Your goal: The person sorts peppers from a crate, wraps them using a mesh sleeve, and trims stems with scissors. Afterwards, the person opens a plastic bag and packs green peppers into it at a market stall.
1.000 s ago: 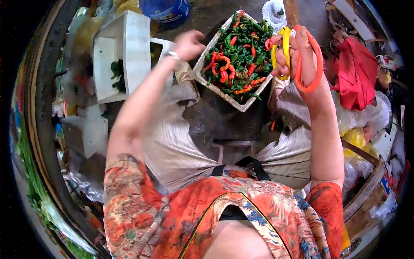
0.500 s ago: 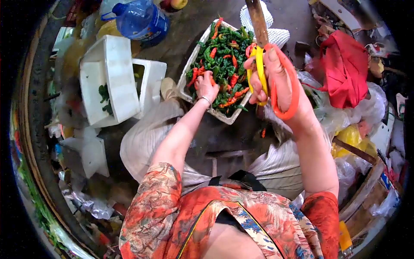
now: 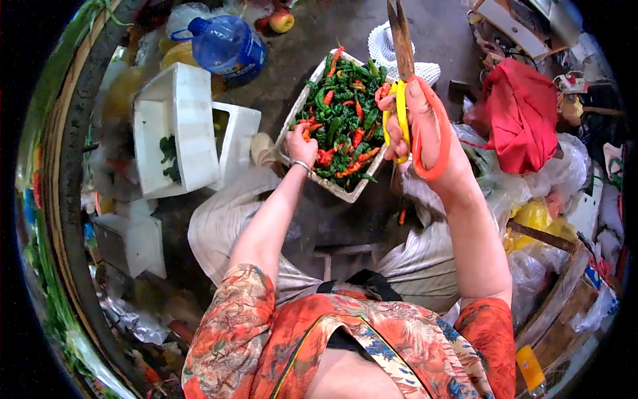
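Observation:
A white foam box [image 3: 350,195] full of green and red peppers [image 3: 339,110] stands on the floor between my feet. At its left edge, my left hand [image 3: 301,145] has its fingers closed round a red pepper [image 3: 306,130]. My right hand [image 3: 425,126] holds scissors [image 3: 401,43] with one yellow and one orange handle, at the right side of the box. The scissor blades point away from me and lie almost together. A bracelet circles my left wrist.
Left of the box are a tilted white foam box [image 3: 194,133] with green leaves inside and a blue-labelled plastic bottle [image 3: 232,50]. A red bag [image 3: 522,113] lies on clear plastic bags at the right. White foam netting [image 3: 425,72] and an apple [image 3: 282,21] sit beyond.
My left hand has come from the left of the box down onto the peppers, then shifted to its left edge. The scissors stay in my right hand. The view has shifted.

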